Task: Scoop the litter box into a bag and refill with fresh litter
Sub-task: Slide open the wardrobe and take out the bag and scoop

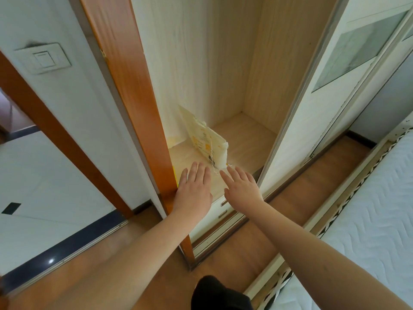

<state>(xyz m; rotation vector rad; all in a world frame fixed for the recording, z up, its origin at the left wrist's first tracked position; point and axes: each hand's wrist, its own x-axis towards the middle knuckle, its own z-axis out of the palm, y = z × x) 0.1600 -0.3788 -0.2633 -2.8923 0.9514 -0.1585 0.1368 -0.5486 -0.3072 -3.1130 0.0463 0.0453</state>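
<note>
Cream litter bag (206, 137) on wardrobe shelf (248, 139), just beyond flat right hand (242, 186)

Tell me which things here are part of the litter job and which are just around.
For the job:
litter bag, leaning in the wardrobe
left hand and right hand, open, reaching toward it

Just around:
wardrobe shelf
light switch
mattress
drawers

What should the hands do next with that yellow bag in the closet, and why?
Probably reach a little further and take hold of the bag by its near end. Both the left hand and the right hand are open and empty, just short of it. It leans on the shelf inside the closet, and looks like the fresh litter.
</note>
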